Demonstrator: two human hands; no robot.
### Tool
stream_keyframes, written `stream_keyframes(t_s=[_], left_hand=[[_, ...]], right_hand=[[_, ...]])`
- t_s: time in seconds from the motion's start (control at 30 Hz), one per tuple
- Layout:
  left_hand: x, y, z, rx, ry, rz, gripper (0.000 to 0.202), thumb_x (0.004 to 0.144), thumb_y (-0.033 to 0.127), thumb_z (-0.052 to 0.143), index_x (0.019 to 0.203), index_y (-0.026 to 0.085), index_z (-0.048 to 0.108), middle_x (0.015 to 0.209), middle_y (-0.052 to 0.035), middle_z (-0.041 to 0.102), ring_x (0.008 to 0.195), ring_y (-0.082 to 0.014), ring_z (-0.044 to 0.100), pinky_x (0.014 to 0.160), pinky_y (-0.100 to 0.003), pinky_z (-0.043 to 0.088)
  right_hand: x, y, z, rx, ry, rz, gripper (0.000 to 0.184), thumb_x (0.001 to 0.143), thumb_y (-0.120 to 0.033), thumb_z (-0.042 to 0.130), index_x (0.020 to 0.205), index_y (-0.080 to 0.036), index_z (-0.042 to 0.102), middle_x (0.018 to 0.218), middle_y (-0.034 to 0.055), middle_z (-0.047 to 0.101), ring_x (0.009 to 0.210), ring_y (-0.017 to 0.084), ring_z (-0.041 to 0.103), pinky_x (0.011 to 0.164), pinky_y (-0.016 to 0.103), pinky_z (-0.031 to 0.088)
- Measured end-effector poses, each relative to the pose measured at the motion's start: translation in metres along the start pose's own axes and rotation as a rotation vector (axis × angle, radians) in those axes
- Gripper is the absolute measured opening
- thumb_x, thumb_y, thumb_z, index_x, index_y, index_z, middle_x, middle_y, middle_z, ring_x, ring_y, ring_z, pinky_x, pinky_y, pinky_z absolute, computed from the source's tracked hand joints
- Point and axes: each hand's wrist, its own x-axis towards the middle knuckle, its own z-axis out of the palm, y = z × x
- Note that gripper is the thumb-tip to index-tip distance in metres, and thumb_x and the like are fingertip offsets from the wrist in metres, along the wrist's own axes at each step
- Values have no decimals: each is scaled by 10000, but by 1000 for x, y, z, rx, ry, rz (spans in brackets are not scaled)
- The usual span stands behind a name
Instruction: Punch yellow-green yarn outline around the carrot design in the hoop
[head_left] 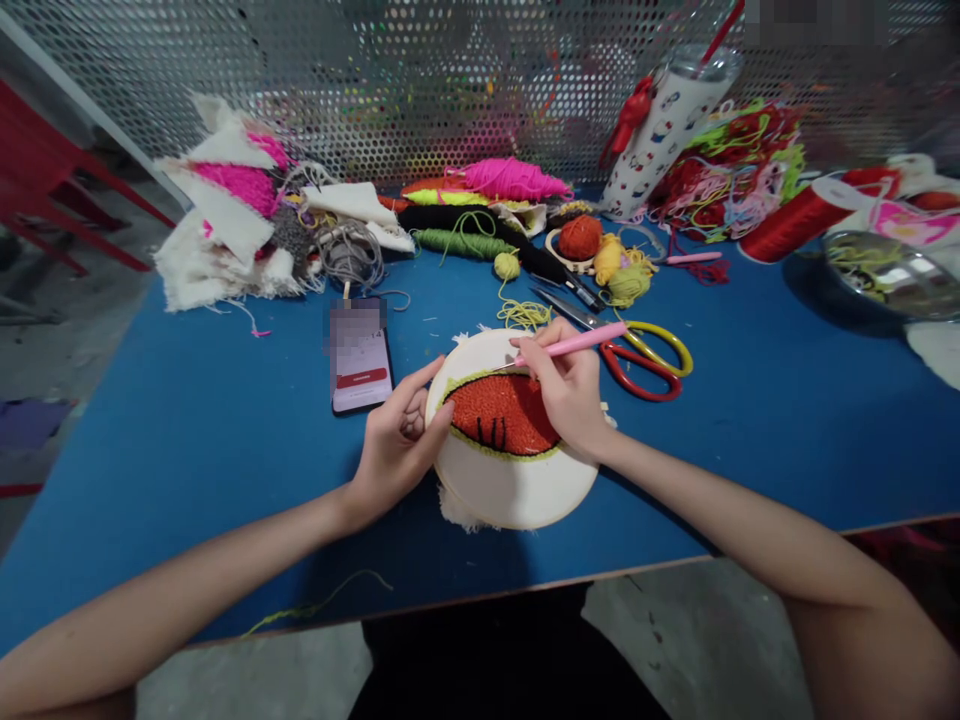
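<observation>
On the blue desk (pixel 247 400), near its front edge's middle, the left hand (pixel 394 445) is pinching the hooped cloth (pixel 517 495) by its rim while the right hand (pixel 574 385) is holding a pink needle pen (pixel 581 340), probably needing taut cloth and even strokes.

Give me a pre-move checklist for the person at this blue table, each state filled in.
1. Left hand steadying the hooped cloth: ok, it grips the left rim.
2. Right hand on the pink tool: ok, held like a pen.
3. Tool's tip beside the red patch: ok, at its upper edge; whether it pierces the cloth, cannot tell.
4. Yarn threaded through the tool: cannot tell.
5. Scissors well away from the right hand: not ok, they lie close beside it.
</observation>
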Motion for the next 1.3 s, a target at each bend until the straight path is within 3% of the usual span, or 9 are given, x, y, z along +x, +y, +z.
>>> stream_keyframes(t_s=[0.2,0.33,0.43,0.63,0.83,1.1,1.2,1.3], left_hand=[[0,0,-1,27,8,9,443,933,264,591,1355,143,524,601,85,312,506,-52,238,434,-200,176],[-1,-1,0,17,5,-7,455,938,281,587,1366,147,515,605,76,367,500,-54,271,438,-197,215],[-2,-1,0,21,8,-11,449,941,284,583,1365,152,518,609,72,382,502,-58,278,442,-198,232],[-3,0,0,31,5,-12,461,940,270,580,1375,138,507,613,69,391,508,-56,287,440,-195,233],[-5,-1,0,48,1,5,494,939,255,582,1411,149,482,617,67,385,512,-60,288,443,-200,228],[0,-1,1,33,15,38,444,932,241,587,1358,137,520,606,84,323,504,-51,260,437,-198,195],[0,-2,0,25,15,39,438,930,241,585,1353,146,525,597,87,325,496,-50,258,431,-194,197],[-1,-2,-1,37,38,42,439,932,247,580,1357,149,524,592,85,348,490,-53,263,432,-200,212]], right_hand=[[-1,0,0,-55,-16,-32,230,905,-318,581,705,-242,496,670,-43,492,668,127,545,719,330,488],[-1,-3,0,-252,-168,-167,226,881,-266,605,701,-241,469,692,-33,496,717,146,540,739,355,464],[1,-5,-1,-296,-259,-165,234,872,-276,622,700,-239,467,690,-37,504,705,141,532,687,337,436],[4,-3,-1,-319,-217,-151,261,877,-310,629,684,-239,467,682,-37,505,664,135,505,649,324,404],[2,-3,4,-482,-308,-312,272,870,-283,643,662,-242,472,659,-34,537,689,159,519,808,386,421],[-1,-7,1,-367,-217,-223,181,897,-298,594,742,-234,527,731,-20,602,710,147,579,732,350,449],[2,-7,-1,-451,-136,-296,169,896,-313,583,760,-236,521,733,-9,590,720,163,571,728,363,463],[7,-8,-5,-583,-71,-410,154,868,-379,626,907,-237,584,930,58,645,944,233,601,862,441,488]])
